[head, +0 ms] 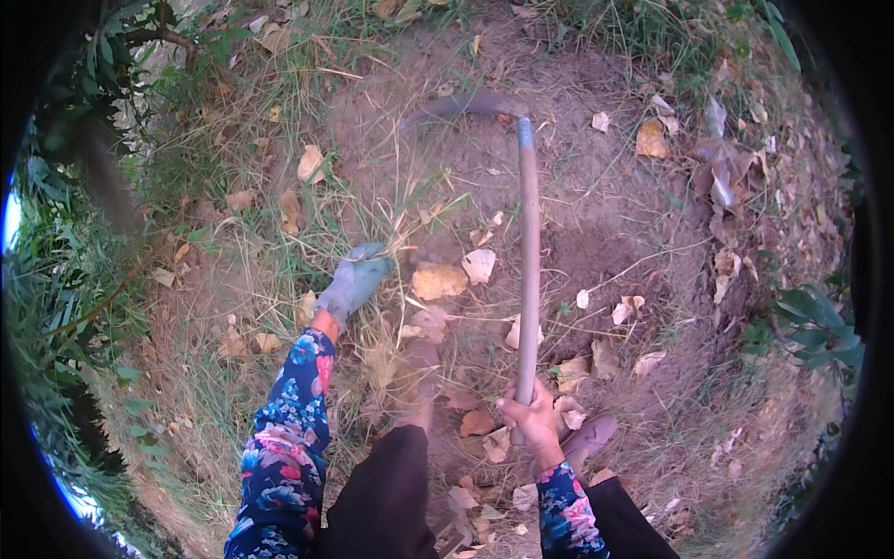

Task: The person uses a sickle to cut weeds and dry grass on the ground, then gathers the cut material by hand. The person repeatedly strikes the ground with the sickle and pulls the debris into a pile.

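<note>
My left hand [357,278], in a grey-green work glove, is closed around a tuft of long green and straw-coloured grass [399,222]. The stalks fan out beyond its fingers. My bare right hand [535,418] grips the lower end of a sickle's long wooden handle [530,244]. That handle points away from me, with a blue band just below its head. From there the curved, dark metal blade [469,104] reaches left over bare soil, beyond the tuft. Its tip is blurred, and a gap separates the blade from my left hand.
Dry leaves, among them a large yellow one [438,281], litter the brown soil [594,189]. Dense green foliage [63,230] borders the left side. A leafy sprig [817,325] stands at right. My right shoe [590,437] is beside my right hand.
</note>
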Action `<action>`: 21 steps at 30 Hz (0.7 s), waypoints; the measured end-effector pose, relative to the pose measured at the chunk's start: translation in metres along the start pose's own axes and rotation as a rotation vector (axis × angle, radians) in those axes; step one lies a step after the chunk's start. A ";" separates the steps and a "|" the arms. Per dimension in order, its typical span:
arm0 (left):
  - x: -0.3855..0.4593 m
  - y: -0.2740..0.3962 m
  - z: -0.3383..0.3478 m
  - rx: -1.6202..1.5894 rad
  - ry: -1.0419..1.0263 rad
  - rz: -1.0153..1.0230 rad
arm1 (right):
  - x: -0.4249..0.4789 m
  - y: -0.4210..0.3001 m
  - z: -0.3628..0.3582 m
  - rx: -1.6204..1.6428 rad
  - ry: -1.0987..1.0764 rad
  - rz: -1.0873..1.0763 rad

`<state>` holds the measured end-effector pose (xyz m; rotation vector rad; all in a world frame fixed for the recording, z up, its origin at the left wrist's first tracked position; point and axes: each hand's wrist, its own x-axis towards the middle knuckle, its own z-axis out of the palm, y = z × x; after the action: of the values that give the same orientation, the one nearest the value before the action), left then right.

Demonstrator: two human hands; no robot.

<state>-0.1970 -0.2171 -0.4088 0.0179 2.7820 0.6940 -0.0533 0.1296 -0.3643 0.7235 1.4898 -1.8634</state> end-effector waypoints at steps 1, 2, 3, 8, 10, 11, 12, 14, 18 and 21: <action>-0.012 -0.007 -0.009 -0.065 0.015 0.006 | 0.006 0.005 0.004 -0.006 -0.002 0.001; -0.025 -0.014 -0.020 -0.130 0.029 0.007 | 0.010 0.017 0.005 -0.034 -0.014 0.019; -0.038 -0.019 -0.027 -0.196 0.045 0.009 | 0.003 0.027 0.002 -0.101 -0.056 0.038; -0.122 -0.030 -0.060 -0.769 -0.356 -0.394 | -0.043 0.083 -0.035 -0.242 -0.212 0.140; -0.189 -0.069 -0.058 -0.472 -0.399 -0.200 | -0.064 0.068 -0.040 -0.217 -0.307 0.170; -0.227 -0.095 -0.054 -0.271 -0.461 -0.146 | -0.068 0.071 -0.040 -0.232 -0.326 0.150; -0.252 -0.106 -0.051 -0.120 -0.552 -0.130 | -0.072 0.074 -0.043 -0.253 -0.340 0.131; -0.300 -0.127 -0.046 0.134 -0.719 -0.122 | -0.068 0.074 -0.046 -0.378 -0.385 0.054; -0.402 -0.190 0.016 0.317 -0.938 -0.418 | -0.056 0.044 -0.033 -0.550 -0.341 0.120; -0.499 -0.204 0.035 0.224 -1.065 -0.744 | -0.052 0.037 -0.023 -0.355 -0.280 0.181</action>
<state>0.3034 -0.4203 -0.4029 -0.4388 1.6239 0.0887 0.0090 0.1539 -0.3537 0.3956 1.4644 -1.4451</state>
